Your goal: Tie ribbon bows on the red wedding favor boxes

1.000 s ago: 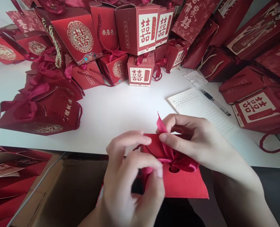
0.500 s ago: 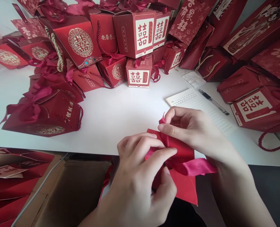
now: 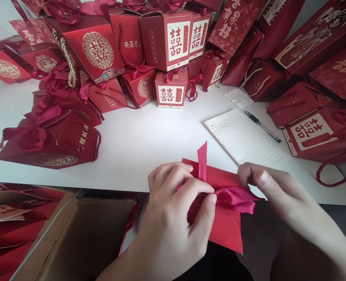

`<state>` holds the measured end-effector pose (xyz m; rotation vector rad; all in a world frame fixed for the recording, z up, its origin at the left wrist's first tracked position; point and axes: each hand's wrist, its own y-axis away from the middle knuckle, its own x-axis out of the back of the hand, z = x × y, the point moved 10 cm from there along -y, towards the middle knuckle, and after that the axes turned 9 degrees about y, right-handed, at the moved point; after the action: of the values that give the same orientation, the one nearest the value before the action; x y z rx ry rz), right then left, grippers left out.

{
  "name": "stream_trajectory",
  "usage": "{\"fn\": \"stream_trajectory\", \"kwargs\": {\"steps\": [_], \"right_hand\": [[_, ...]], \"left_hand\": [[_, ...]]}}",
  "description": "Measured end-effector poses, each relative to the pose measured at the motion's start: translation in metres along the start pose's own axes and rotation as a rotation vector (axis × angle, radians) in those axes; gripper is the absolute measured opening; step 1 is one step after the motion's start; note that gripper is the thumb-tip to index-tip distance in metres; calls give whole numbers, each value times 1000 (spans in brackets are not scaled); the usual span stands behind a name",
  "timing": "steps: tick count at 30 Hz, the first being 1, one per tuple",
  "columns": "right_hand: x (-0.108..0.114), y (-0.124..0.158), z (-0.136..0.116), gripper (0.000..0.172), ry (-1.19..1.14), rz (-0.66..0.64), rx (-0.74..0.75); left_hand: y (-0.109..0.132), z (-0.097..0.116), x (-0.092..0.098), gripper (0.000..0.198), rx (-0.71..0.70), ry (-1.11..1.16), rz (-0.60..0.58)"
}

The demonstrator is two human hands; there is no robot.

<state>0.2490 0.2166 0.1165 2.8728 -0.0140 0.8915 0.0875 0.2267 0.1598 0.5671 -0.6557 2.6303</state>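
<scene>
– Where is the red card [image 3: 225,230]?

– At the near edge of the counter [image 3: 137,144], half over the rim and tilted toward the person, between both hands. An open carton [image 3: 85,238] sits lower down to its left.

– And the left hand [image 3: 173,218]?

– Its fingers [image 3: 210,200] are pinched tight on the ribbon [image 3: 234,195] where it crosses the card. One ribbon end stands straight up behind the knuckles, and a glossy loop spreads to the right.

– The right hand [image 3: 275,191]?

– It is curled at the card's far right corner with the thumb stretched out. It seems to touch the corner, but I can't tell whether those fingers grip anything, because the hand hides them.

– What lies around them?

– A lined notepad [image 3: 245,138] is just beyond the right hand, with a pen [image 3: 262,125] beside it. Red gift boxes [image 3: 169,91] with bows and cord handles are heaped along the back and both sides.
</scene>
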Motion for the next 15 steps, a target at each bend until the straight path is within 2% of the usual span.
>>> {"fn": "stream_trajectory", "kwargs": {"steps": [3,9,15], "right_hand": [[-7,10,0,43,-35,-54,-9],[12,-1,-6,34,-128,166,45],[3,-24,-3,23,-349,150,77]], "left_hand": [[0,0,0,12,-3,-13,4],[-1,1,-1,12,-16,-25,-6],[0,2,-2,12,-19,-43,-23]]}}
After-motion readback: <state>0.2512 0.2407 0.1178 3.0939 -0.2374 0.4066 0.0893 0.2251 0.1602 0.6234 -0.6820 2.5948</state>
